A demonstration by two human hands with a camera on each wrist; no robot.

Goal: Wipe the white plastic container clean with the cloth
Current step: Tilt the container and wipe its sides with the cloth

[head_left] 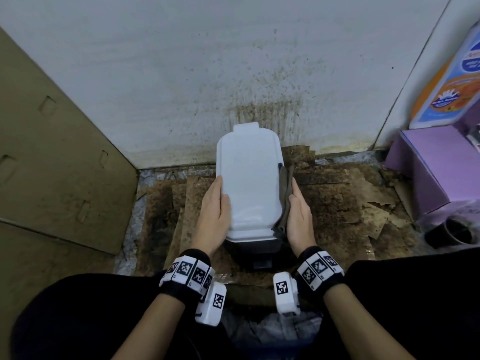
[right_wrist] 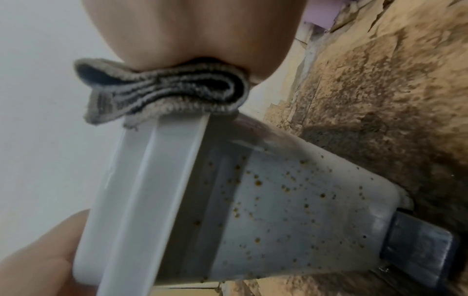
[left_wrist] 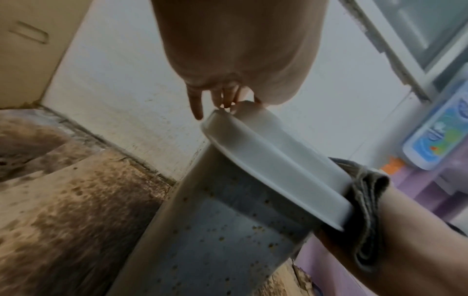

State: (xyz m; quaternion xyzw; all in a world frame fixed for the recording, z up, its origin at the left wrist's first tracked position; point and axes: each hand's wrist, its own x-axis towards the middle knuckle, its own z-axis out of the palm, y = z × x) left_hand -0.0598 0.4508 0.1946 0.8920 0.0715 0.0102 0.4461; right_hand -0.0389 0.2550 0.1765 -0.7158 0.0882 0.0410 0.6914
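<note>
The white plastic container [head_left: 249,183] has a smooth, faintly glossy lid; below the left hand [head_left: 214,216] its matt side wall [left_wrist: 228,250] is dotted with brown specks. Against the right hand [head_left: 298,219], the cloth [right_wrist: 162,90] is grey, ribbed, fuzzy terry. Under both hands lies rough, stained brown cardboard [head_left: 337,203].

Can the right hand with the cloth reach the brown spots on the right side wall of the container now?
Probably yes: the right hand presses the cloth on the lid's edge just above the spotted wall, with nothing between.
</note>
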